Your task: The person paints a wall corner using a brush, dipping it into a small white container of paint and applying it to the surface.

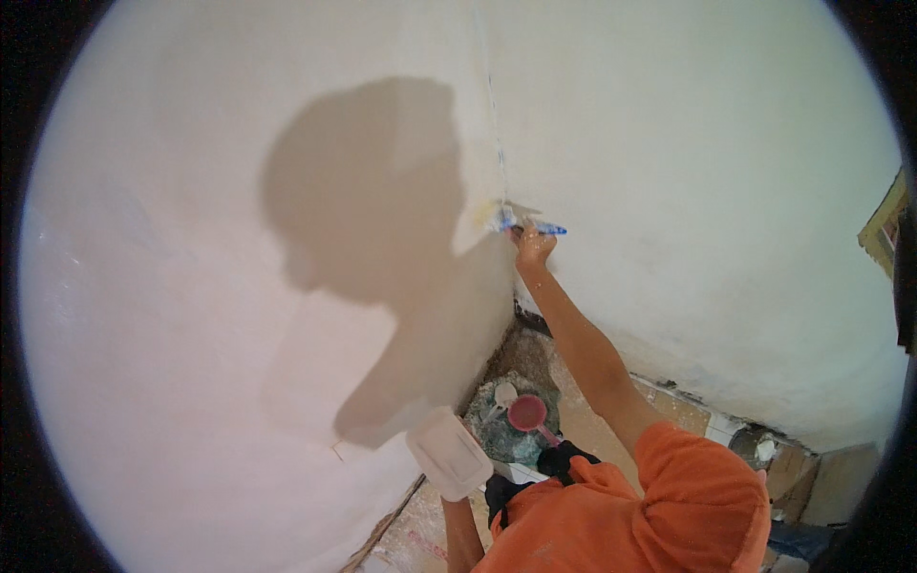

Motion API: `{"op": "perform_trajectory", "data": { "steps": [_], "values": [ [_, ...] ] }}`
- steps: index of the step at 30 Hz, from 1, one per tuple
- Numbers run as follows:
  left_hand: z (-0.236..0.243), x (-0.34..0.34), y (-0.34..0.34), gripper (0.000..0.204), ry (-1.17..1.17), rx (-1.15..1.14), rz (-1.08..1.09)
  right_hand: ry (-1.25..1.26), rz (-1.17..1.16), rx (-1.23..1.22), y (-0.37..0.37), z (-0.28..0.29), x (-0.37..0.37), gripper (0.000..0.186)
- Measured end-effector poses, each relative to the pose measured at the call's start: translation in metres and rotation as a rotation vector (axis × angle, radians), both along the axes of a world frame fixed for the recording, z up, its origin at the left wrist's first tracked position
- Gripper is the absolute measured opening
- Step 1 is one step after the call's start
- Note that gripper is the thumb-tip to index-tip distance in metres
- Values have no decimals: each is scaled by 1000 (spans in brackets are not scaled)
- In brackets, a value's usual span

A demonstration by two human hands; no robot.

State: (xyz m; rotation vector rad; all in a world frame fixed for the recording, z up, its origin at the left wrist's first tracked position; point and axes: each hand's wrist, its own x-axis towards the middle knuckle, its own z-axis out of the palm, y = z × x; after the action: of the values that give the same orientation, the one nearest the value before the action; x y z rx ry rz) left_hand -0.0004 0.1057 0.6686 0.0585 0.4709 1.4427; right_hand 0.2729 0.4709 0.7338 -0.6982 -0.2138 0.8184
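My right hand point(534, 248) is closed around a paintbrush point(546, 228) with a blue handle. The brush's pale, paint-smeared bristles touch the corner where two white walls point(669, 172) meet. A thin, broken dark line runs up that corner above the bristles. Low on the left, my left hand point(456, 502) holds up a white rectangular plastic tub point(447, 453) beside the left wall. Most of its fingers are hidden by the tub, and what is inside cannot be made out.
On the floor by the corner lie a pink long-handled dipper point(527, 413) and a pale scoop-like thing point(504, 393) on a crumpled greenish sheet point(492, 435). Debris runs along the right wall's foot. A yellowish panel point(884, 218) stands at far right. My shadow covers part of the left wall.
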Motion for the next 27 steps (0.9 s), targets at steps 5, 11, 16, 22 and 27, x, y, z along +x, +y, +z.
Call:
{"op": "perform_trajectory", "data": {
  "steps": [5,11,16,22,27],
  "values": [
    [-28,0,6,57,-115,-9,-23,-64,-135,-153,22,-7,31,16],
    [11,12,3,57,15,90,-52,-139,-10,116,23,143,35,11],
    [2,25,6,60,-153,-3,-3,-432,-158,164,38,80,49,13],
    [-6,31,10,59,-132,-21,-29,-282,-113,-134,31,-40,57,9],
    [-4,20,6,59,-97,-28,-4,-389,-64,127,32,53,33,9]
  ]
}}
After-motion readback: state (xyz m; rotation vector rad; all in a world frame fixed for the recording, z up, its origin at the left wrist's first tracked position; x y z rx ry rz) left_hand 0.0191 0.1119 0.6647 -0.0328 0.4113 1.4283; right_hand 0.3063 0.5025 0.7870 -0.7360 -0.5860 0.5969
